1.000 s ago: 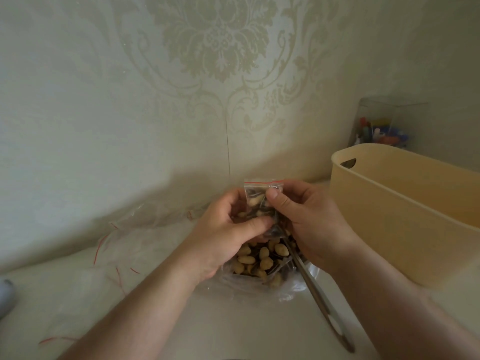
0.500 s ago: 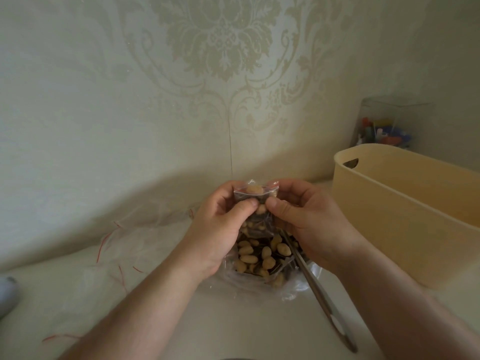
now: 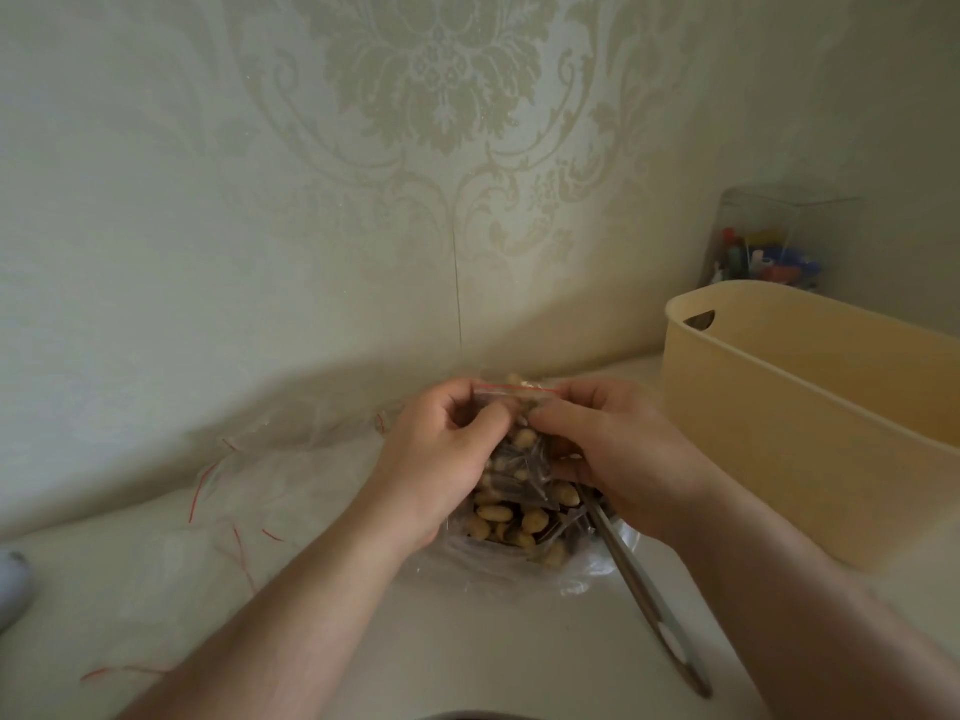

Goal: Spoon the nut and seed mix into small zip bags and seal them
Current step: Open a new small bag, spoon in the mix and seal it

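Sealing a filled small zip bag (image 3: 514, 449)

Held above the open bag of nut and seed mix (image 3: 519, 527) on the counter (image 3: 467, 641), it is pinched near its red strip by the left hand (image 3: 436, 459) and right hand (image 3: 618, 459). Best to press along the strip, keeping nuts clear.

Two bare forearms come up from the lower edge of the view, one from the lower left and one from the lower right, each ending in a bare hand. No sleeve covers either forearm as far as the picture shows them. The left hand (image 3: 441, 459) carries no ring, watch or band, and the wrist behind it is uncovered too. The right hand (image 3: 618, 459) is likewise unadorned, with no glove. Fingernails are short where they can be seen.
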Demonstrator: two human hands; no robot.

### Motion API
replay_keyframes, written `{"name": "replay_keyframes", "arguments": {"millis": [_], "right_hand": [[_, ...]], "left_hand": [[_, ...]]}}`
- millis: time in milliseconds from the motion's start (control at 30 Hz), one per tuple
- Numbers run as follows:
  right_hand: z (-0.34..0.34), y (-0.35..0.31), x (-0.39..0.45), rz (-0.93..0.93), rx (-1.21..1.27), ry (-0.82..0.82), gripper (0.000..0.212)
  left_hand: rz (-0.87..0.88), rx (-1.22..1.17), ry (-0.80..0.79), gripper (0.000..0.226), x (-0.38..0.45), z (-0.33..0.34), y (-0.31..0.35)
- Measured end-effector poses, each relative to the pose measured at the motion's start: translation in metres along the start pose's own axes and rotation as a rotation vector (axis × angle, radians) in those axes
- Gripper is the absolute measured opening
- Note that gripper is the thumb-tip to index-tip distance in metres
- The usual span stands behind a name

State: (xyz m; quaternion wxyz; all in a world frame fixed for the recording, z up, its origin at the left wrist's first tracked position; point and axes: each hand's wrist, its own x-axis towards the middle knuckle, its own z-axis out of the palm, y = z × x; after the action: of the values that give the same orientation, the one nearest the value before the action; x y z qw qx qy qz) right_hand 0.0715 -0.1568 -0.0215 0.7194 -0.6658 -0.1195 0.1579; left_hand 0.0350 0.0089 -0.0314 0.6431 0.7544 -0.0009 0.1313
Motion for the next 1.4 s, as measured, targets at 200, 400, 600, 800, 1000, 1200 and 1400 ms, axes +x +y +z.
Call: {"name": "replay_keyframes", "arguments": {"millis": [200, 400, 600, 800, 1000, 1200, 1400], "right_hand": [[-0.0035, 0.0004, 0.0017, 0.047, -0.008, 0.039, 0.030], [-0.0065, -0.0017, 0.0003, -0.047, 0.053, 0.035, 0.019], [-0.0062, 0.0022, 0.0029, -0.169, 0.177, 0.130, 0.026], [-0.0052, 0.0038, 0.0028, -0.204, 0.096, 0.094, 0.031], [-0.0047, -0.0019, -0.0001, -0.115, 0.208, -0.029, 0.024], [-0.0016, -0.0005, 0.0024, -0.158, 0.220, 0.144, 0.012], [0.0001, -0.0039, 0.0000, -0.125, 0.233, 0.061, 0.024]], "left_hand": [[-0.052, -0.004, -0.030, 0.013, -0.0017, -0.0004, 0.0021], [-0.055, -0.070, -0.077, 0.011, 0.0005, -0.0064, 0.0003], [-0.009, -0.107, -0.212, 0.044, -0.0004, -0.0081, -0.0007], [-0.047, -0.121, -0.167, 0.025, 0.0012, -0.0044, -0.0026], [-0.055, -0.244, -0.178, 0.024, 0.0008, -0.0042, -0.0007], [-0.023, -0.249, -0.204, 0.034, 0.0001, -0.0049, 0.0009], [-0.002, -0.270, -0.140, 0.013, 0.0029, -0.0029, -0.0037]]}}
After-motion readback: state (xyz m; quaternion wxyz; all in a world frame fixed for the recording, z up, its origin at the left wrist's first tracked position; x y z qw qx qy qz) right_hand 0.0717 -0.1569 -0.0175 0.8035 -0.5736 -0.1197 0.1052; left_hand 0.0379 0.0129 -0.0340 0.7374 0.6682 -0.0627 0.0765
